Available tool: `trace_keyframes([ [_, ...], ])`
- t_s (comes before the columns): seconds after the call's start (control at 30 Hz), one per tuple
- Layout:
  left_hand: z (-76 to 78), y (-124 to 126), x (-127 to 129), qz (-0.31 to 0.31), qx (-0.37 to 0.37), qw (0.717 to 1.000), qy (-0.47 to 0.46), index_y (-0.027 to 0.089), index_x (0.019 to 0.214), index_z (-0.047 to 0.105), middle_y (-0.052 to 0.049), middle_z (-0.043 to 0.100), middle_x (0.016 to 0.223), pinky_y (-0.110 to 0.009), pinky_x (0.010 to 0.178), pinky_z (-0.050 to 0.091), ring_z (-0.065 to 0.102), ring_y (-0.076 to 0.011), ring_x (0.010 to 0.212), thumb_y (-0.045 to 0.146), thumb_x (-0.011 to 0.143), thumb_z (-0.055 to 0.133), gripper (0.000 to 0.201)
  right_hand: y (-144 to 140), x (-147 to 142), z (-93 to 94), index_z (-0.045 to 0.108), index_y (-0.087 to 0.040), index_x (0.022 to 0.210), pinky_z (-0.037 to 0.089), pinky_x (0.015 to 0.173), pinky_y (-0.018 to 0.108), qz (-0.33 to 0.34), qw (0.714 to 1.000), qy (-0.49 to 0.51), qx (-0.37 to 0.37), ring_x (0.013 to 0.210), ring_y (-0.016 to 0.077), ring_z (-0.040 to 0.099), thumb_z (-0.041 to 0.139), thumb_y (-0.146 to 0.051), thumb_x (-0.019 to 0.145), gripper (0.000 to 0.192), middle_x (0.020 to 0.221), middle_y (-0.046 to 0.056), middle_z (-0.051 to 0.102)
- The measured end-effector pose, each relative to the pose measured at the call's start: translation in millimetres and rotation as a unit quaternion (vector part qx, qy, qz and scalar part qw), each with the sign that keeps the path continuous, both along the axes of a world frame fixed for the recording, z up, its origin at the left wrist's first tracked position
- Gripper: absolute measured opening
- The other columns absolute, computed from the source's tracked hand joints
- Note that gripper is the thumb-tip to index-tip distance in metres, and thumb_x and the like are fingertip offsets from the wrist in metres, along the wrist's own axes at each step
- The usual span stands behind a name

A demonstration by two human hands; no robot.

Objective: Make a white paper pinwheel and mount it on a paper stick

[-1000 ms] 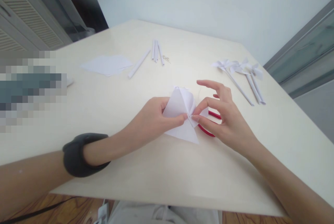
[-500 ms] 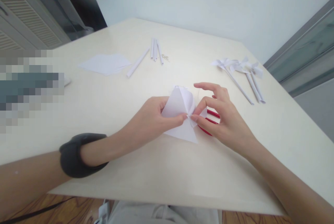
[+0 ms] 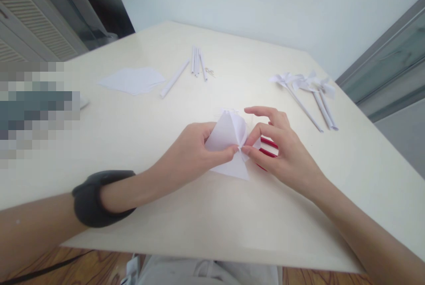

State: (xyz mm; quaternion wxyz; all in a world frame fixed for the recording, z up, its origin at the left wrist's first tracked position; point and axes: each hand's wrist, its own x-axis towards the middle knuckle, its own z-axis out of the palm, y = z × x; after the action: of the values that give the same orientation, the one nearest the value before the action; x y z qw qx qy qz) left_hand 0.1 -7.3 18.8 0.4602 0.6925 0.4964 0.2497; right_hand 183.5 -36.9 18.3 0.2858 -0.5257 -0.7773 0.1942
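A folded white paper pinwheel head sits at the middle of the cream table. My left hand pinches its centre from the left with thumb and forefinger. My right hand meets it from the right, thumb and forefinger pressing the same centre point, the other fingers spread above. Red-handled scissors lie on the table under my right hand, mostly hidden by it. A dark band wraps my left wrist.
Three finished paper pinwheels on rolled sticks lie at the right. Several rolled paper sticks and a few pins lie at the back centre. A stack of white paper squares lies back left. A blurred patch covers the left edge.
Both hands hold their pinch on the paper's centre. My right hand has slid slightly left over the scissors, hiding more of the red handles. The view drifted a little.
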Motion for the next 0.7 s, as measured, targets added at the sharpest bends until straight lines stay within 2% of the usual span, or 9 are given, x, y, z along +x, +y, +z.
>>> trace_keyframes([
  [0.1,-2.3,1,-2,-0.005,0.013,1.000,0.003,0.017,0.070,0.062,0.002,0.058,0.063,-0.022,0.048,0.037,0.052,-0.0144,0.057,0.037,0.073,0.059,0.020,0,0,-1.3,0.058,-0.024,0.074,0.036,0.100,0.053,0.003,1.000,0.005,-0.009,0.126,0.0260,0.033,0.059,-0.024,0.082,0.008,0.135,0.000,0.040],
  [0.2,-5.9,1,-4,-0.017,0.021,1.000,-0.003,0.018,0.072,0.062,0.002,0.059,0.065,-0.023,0.050,0.038,0.053,-0.0147,0.059,0.038,0.075,0.058,0.021,1,1,-1.5,0.056,-0.025,0.080,0.041,0.098,0.048,0.003,0.999,0.035,-0.032,0.126,0.0247,0.034,0.060,-0.023,0.081,0.004,0.134,0.002,0.042],
  [0.33,-7.6,1,-5,-0.029,0.024,0.999,-0.017,0.018,0.076,0.063,0.001,0.061,0.070,-0.023,0.052,0.041,0.054,-0.0157,0.062,0.038,0.075,0.058,0.021,3,4,-0.9,0.050,-0.027,0.100,0.045,0.095,0.041,-0.007,0.991,0.096,-0.090,0.122,0.0213,0.042,0.063,-0.022,0.077,0.027,0.134,0.003,0.042],
  [0.4,-6.4,0,-5,-0.032,0.028,0.999,-0.018,0.018,0.077,0.063,0.000,0.062,0.072,-0.024,0.054,0.042,0.055,-0.0164,0.064,0.037,0.075,0.058,0.020,5,6,-1.1,0.050,-0.028,0.105,0.044,0.096,0.038,0.005,0.985,0.119,-0.124,0.120,0.0195,0.045,0.063,-0.023,0.078,0.031,0.133,0.003,0.042],
  [0.57,-1.8,-1,-3,-0.044,0.015,0.998,-0.033,0.018,0.078,0.064,-0.001,0.064,0.075,-0.025,0.057,0.044,0.057,-0.0179,0.067,0.036,0.073,0.058,0.019,9,10,-0.8,0.056,-0.023,0.085,0.044,0.094,0.036,0.066,0.964,0.175,-0.188,0.110,0.0185,0.053,0.061,-0.025,0.080,0.007,0.126,0.001,0.050],
  [0.7,0.1,-3,0,-0.030,-0.015,0.998,-0.050,0.018,0.076,0.064,-0.001,0.064,0.072,-0.025,0.055,0.044,0.058,-0.0192,0.066,0.034,0.071,0.058,0.018,9,11,1.5,0.055,-0.022,0.086,0.049,0.077,0.036,0.051,0.952,0.193,-0.232,0.092,0.0190,0.058,0.061,-0.029,0.079,0.011,0.114,0.003,0.057],
])
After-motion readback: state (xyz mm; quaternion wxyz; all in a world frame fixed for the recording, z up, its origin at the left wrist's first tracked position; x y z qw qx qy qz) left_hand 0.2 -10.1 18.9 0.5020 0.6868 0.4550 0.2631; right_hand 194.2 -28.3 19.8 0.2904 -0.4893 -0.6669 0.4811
